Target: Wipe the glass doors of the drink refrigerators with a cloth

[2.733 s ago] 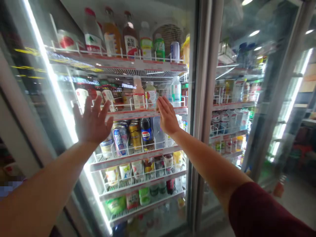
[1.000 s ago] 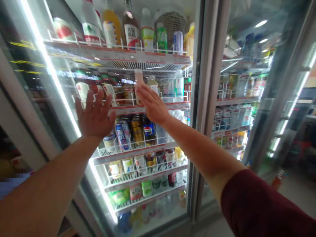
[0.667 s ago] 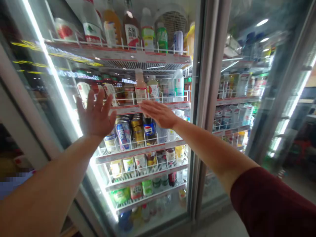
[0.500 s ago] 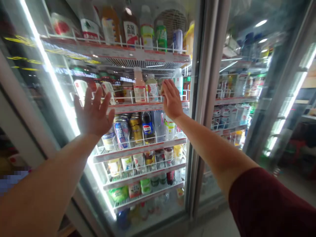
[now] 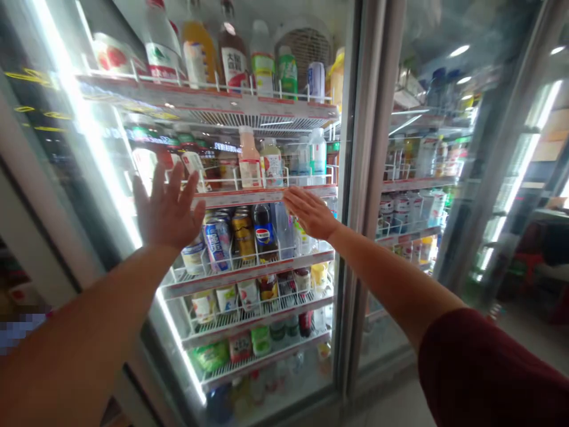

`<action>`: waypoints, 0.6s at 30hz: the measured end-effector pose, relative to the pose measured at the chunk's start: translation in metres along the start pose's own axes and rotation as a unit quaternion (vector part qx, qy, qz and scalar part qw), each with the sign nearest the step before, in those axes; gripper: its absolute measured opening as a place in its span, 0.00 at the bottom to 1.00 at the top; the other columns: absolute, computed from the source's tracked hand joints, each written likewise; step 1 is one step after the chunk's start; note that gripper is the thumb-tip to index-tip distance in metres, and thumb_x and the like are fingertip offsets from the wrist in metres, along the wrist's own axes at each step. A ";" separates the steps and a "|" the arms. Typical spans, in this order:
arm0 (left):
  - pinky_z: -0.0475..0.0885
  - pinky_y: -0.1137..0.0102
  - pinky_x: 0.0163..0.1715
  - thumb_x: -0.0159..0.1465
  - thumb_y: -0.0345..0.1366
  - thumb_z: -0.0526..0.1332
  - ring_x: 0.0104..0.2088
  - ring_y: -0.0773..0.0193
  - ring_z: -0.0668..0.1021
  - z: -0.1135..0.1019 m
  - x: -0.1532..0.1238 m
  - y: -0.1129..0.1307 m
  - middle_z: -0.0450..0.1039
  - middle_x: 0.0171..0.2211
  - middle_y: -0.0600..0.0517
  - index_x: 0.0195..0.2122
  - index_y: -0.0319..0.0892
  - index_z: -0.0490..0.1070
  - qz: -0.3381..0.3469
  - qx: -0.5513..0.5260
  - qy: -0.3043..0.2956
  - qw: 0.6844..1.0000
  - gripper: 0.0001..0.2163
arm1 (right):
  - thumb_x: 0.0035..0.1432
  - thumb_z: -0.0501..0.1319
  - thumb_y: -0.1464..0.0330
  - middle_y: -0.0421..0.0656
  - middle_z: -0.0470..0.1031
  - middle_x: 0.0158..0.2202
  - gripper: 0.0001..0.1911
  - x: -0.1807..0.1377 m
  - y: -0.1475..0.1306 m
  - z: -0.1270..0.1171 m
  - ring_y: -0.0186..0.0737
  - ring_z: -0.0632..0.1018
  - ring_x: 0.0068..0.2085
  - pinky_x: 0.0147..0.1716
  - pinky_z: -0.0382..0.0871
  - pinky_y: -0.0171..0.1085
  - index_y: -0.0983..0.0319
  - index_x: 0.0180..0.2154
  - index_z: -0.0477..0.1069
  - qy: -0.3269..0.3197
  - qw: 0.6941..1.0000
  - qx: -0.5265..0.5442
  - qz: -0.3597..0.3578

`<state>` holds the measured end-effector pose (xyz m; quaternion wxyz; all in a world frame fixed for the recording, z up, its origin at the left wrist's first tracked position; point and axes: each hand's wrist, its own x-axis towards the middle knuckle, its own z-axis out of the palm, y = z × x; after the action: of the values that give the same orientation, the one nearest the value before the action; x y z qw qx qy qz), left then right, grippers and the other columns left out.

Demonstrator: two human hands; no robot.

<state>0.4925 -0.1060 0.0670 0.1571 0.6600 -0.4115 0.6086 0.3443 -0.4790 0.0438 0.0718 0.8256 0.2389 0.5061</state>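
My left hand (image 5: 169, 207) is raised with its fingers spread, holding nothing, in front of the glass on the left side of a lit drinks fridge. My right hand (image 5: 311, 213) reaches forward over the fridge's right side. Its fingers are stretched out side by side and point left, with nothing visible in them; its palm is turned away. Behind it runs a shelf edge (image 5: 249, 196). Near its fingertips stand a cola bottle (image 5: 265, 231) and, one shelf higher, a pale green tea bottle (image 5: 272, 163). Whether either palm touches the glass, I cannot tell.
Bottles, cans and cups fill several wire shelves, among them a gold can (image 5: 244, 234) and a green bottle (image 5: 287, 72). A bright light strip (image 5: 100, 148) runs down the left. To the right, a metal frame post (image 5: 371, 148) separates a second glass-fronted fridge section (image 5: 413, 207).
My right hand has moved down from the second shelf's bottles to just below that shelf's edge, and its fingers have tilted to the left. My left hand stays nearly in place.
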 end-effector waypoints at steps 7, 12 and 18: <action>0.34 0.33 0.77 0.73 0.46 0.64 0.81 0.41 0.48 0.001 0.000 0.000 0.50 0.80 0.45 0.80 0.51 0.57 0.000 -0.003 0.005 1.000 0.36 | 0.73 0.43 0.74 0.49 0.61 0.78 0.36 0.017 0.015 -0.002 0.47 0.51 0.83 0.82 0.48 0.62 0.62 0.79 0.56 0.193 0.962 -0.004 0.192; 0.33 0.33 0.78 0.73 0.45 0.63 0.81 0.42 0.47 0.002 -0.001 -0.002 0.48 0.80 0.45 0.81 0.52 0.54 0.014 0.007 0.006 1.000 0.37 | 0.75 0.46 0.73 0.43 0.67 0.76 0.33 0.024 0.001 -0.002 0.42 0.60 0.80 0.82 0.55 0.52 0.56 0.75 0.66 0.017 1.000 0.009 0.013; 0.35 0.33 0.78 0.75 0.44 0.63 0.81 0.43 0.47 0.002 -0.002 -0.003 0.47 0.81 0.46 0.83 0.55 0.49 0.033 0.023 0.011 0.999 0.38 | 0.74 0.40 0.75 0.49 0.59 0.79 0.36 0.063 -0.013 0.006 0.46 0.50 0.83 0.83 0.48 0.58 0.66 0.79 0.56 0.159 0.970 -0.008 0.183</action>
<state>0.4964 -0.1052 0.0652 0.1259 0.6426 -0.4169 0.6303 0.3683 -0.4375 0.0865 -0.0545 0.7636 0.0883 0.6372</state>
